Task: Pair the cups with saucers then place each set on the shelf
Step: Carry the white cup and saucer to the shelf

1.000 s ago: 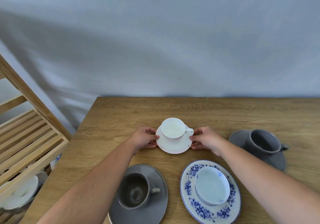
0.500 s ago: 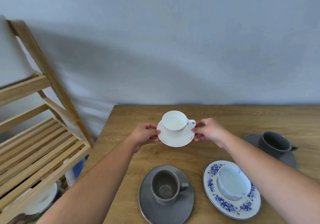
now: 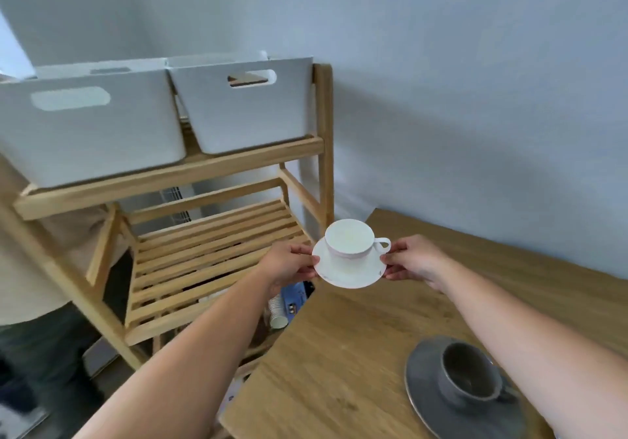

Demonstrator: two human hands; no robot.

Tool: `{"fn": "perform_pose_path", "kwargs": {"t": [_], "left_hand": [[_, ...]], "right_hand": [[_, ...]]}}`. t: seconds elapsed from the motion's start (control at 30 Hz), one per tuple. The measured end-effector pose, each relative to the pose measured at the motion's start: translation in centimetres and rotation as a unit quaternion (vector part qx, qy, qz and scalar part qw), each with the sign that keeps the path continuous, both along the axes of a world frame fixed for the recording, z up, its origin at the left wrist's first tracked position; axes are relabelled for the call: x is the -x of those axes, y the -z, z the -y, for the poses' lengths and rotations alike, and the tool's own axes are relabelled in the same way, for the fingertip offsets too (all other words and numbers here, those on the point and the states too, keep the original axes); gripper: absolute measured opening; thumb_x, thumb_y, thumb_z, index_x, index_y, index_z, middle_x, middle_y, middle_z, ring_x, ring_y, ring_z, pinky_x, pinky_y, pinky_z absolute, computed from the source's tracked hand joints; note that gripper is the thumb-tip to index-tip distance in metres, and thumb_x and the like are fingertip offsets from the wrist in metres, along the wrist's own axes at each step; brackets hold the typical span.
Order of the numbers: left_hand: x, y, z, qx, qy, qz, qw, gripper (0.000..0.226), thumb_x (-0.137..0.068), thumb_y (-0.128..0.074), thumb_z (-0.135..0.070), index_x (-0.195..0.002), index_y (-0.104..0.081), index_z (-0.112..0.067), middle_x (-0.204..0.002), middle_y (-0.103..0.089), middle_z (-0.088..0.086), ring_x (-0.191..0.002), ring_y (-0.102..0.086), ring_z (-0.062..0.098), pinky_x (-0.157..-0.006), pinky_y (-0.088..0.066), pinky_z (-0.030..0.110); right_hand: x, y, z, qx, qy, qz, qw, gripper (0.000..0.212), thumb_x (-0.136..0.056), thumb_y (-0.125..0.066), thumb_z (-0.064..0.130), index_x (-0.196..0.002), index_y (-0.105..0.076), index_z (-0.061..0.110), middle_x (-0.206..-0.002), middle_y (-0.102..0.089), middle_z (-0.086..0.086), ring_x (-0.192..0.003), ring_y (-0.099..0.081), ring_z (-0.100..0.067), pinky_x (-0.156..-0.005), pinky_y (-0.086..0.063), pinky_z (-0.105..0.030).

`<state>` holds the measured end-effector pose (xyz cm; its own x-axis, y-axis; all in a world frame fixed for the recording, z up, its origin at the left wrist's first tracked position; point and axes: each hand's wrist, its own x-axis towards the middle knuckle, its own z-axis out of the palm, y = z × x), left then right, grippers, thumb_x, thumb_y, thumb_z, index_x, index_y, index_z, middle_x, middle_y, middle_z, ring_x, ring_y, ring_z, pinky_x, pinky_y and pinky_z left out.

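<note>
Both hands point(image 3: 289, 263) pinching white saucer point(image 3: 346, 273) rim (airborne) — beside shelf point(image 3: 210, 251)

White cup point(image 3: 349, 238) and saucer point(image 3: 350, 270); grey set point(image 3: 457, 384); white bins point(image 3: 244, 105).

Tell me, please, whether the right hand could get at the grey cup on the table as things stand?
Probably not yet: the right hand and left hand both grip the white saucer carrying the white cup. The grey cup itself sits uncovered under the right forearm.

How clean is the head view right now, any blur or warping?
Head view: bins and shelf smeared with motion blur at left; cup and saucer fairly sharp; wide-angle bending of the shelf post; soft daylight, no glare.
</note>
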<state>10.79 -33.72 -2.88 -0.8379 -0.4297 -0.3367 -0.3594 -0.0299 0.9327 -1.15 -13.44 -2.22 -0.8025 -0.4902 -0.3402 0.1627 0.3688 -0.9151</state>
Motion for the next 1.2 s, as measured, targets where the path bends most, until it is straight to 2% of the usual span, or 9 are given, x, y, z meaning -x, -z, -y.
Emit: {"fn": "perform_pose_path", "kwargs": {"t": [0.13,0.27,0.4,0.5,0.6,0.73,0.87,1.0,1.2], "left_hand": [[-4.9,-0.3,5.6,-0.005,-0.072,-0.001,0.997,0.010,-0.086,-0.062,0.000,-0.095,-0.066,-0.003,-0.076,-0.066,0.009,-0.059,-0.062,0.011,-0.053,-0.056,0.015],[-9.0,0.6,11.3,0.002,-0.124,0.009,0.992,0.010,-0.087,-0.062,-0.001,-0.095,-0.066,-0.004,-0.085,-0.068,0.012,-0.070,-0.064,0.017,-0.060,-0.059,0.018],[-11.7,2.3,16.9,0.011,-0.176,0.014,0.984,0.015,-0.089,-0.059,-0.003,-0.102,-0.065,-0.006,-0.088,-0.070,0.012,-0.074,-0.068,0.018,-0.055,-0.058,0.018],[-12.3,4.8,21.0,0.043,-0.219,0.025,0.974,0.020,-0.090,-0.059,-0.007,-0.109,-0.065,-0.007,-0.093,-0.071,0.013,-0.078,-0.068,0.019,-0.069,-0.060,0.026],[-11.9,7.4,24.6,0.051,-0.264,0.028,0.963,0.022,-0.092,-0.055,-0.008,-0.111,-0.065,-0.006,-0.099,-0.072,0.015,-0.089,-0.069,0.026,-0.079,-0.060,0.035],[-10.1,9.8,28.2,0.045,-0.332,0.021,0.942,0.025,-0.093,-0.054,-0.009,-0.114,-0.065,-0.008,-0.105,-0.070,0.011,-0.087,-0.068,0.022,-0.069,-0.060,0.027],[-7.9,11.9,31.3,0.057,-0.388,0.038,0.919,0.022,-0.092,-0.056,-0.014,-0.110,-0.067,-0.011,-0.106,-0.069,0.006,-0.091,-0.066,0.021,-0.081,-0.057,0.033],[-6.0,13.5,33.9,0.060,-0.426,0.065,0.900,0.022,-0.091,-0.057,-0.017,-0.109,-0.070,-0.015,-0.109,-0.070,0.005,-0.096,-0.067,0.024,-0.090,-0.055,0.041],[-4.3,14.7,36.5,0.077,-0.462,0.081,0.880,0.023,-0.090,-0.058,-0.018,-0.109,-0.070,-0.013,-0.113,-0.070,0.007,-0.100,-0.065,0.026,-0.092,-0.053,0.038]], "right_hand": [[-2.1,0.2,7.7,-0.004,-0.061,0.010,0.998,0.026,-0.086,-0.059,-0.002,-0.110,-0.056,-0.011,-0.070,-0.064,-0.019,-0.042,-0.062,-0.012,-0.048,-0.057,-0.021],[-4.1,1.4,15.5,-0.029,-0.115,0.002,0.993,0.021,-0.086,-0.061,0.001,-0.105,-0.061,-0.005,-0.074,-0.068,-0.017,-0.051,-0.066,-0.015,-0.054,-0.059,-0.021],[-5.5,3.4,23.0,-0.037,-0.150,0.004,0.988,0.018,-0.086,-0.060,0.001,-0.104,-0.061,-0.002,-0.073,-0.067,-0.015,-0.053,-0.065,-0.014,-0.050,-0.057,-0.020],[-6.2,5.3,28.2,-0.044,-0.168,0.005,0.985,0.008,-0.087,-0.059,0.001,-0.095,-0.060,0.001,-0.070,-0.066,-0.013,-0.048,-0.065,-0.012,-0.047,-0.055,-0.018],[-6.2,7.2,32.9,-0.046,-0.174,0.004,0.984,0.007,-0.087,-0.058,0.000,-0.093,-0.060,0.001,-0.073,-0.065,-0.013,-0.056,-0.066,-0.017,-0.049,-0.057,-0.020],[-5.0,9.6,38.0,-0.051,-0.171,-0.003,0.984,0.021,-0.086,-0.058,0.000,-0.107,-0.061,-0.002,-0.089,-0.069,-0.019,-0.076,-0.069,-0.029,-0.069,-0.060,-0.035],[-3.6,11.5,42.0,-0.050,-0.169,-0.025,0.984,0.022,-0.086,-0.058,0.000,-0.108,-0.063,0.001,-0.095,-0.068,-0.017,-0.075,-0.068,-0.024,-0.058,-0.059,-0.024],[-1.9,13.5,45.4,-0.054,-0.161,-0.025,0.985,0.019,-0.085,-0.059,0.000,-0.104,-0.065,0.000,-0.088,-0.069,-0.017,-0.073,-0.069,-0.030,-0.070,-0.061,-0.037],[-0.6,15.4,49.1,-0.037,-0.164,-0.040,0.985,0.021,-0.085,-0.057,-0.003,-0.104,-0.066,-0.002,-0.095,-0.066,-0.017,-0.079,-0.065,-0.029,-0.063,-0.056,-0.031]]}}
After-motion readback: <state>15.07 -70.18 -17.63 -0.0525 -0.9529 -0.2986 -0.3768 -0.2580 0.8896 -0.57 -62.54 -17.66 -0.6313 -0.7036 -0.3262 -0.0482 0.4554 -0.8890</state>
